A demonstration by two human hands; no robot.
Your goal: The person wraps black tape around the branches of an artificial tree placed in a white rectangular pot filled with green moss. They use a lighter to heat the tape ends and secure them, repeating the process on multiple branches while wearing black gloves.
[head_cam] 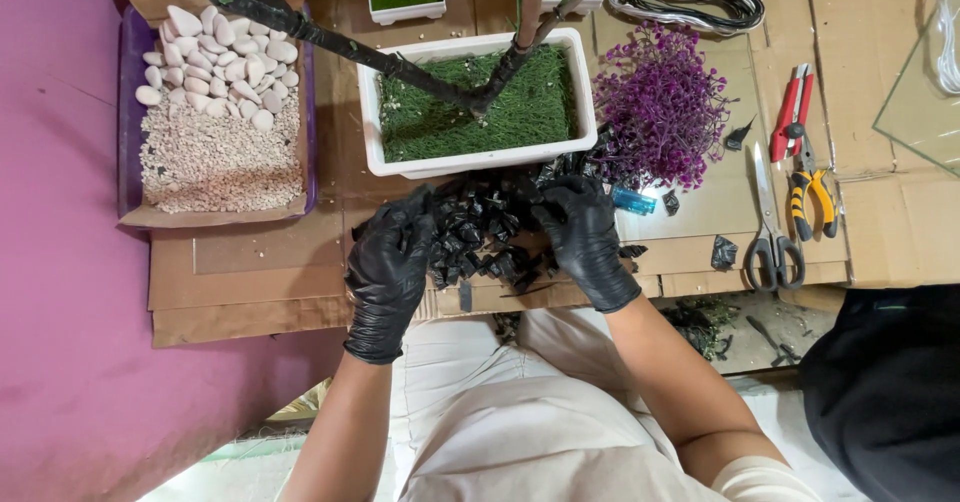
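Both hands wear black gloves and work a heap of black foliage (487,230), a loose tangle of small dark leaves lying on the cardboard (250,282) just in front of the white planter (478,158). The left hand (392,257) rests on the heap's left edge with fingers curled into it, gripping leaves loosely; the right hand (583,232) cups the right edge, fingers bent over the leaves, so the heap sits gathered between the two. The foliage looks light, thin and springy, probably plastic: it would likely shed bits if lifted by a few leaves, so a hold on its stems or a scoop from both sides seems safer than a pinch. Black glove against black leaves makes the exact finger contact hard to read. The planter holds green moss and dark trunks (330,37) leaning up and out of view. Purple foliage (662,107) lies right of the planter, with scissors (768,222), pliers (810,187) and a red cutter (790,112) beyond. At the left, a tray (128,142) holds white pebbles (225,62) and gravel (220,162).
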